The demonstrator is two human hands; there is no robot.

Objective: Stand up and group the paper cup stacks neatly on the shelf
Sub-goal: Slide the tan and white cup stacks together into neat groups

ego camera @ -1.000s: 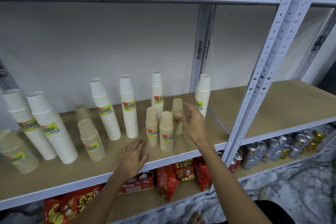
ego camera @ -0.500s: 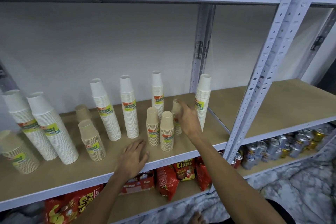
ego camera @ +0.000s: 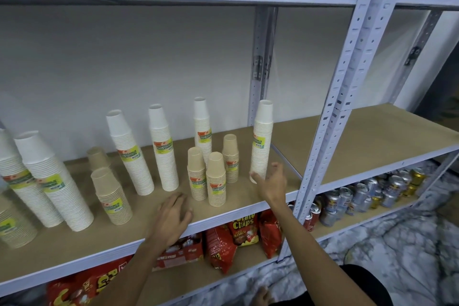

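Paper cup stacks (ego camera: 164, 149) upright on shelf (ego camera: 74, 248), mid-frame; R hand (ego camera: 272, 182) fingers apart by rightmost white stack (ego camera: 260, 141); L hand (ego camera: 173, 217) fingers relaxed, together, on shelf.

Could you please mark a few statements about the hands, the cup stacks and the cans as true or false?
1. The right hand grips a brown cup stack. False: it is open, by the base of the rightmost white cup stack.
2. Three brown cup stacks stand close together. True.
3. The left hand holds nothing. True.
4. The drink cans sit above the cups. False: they are on the lower shelf, to the right of the chip bags.
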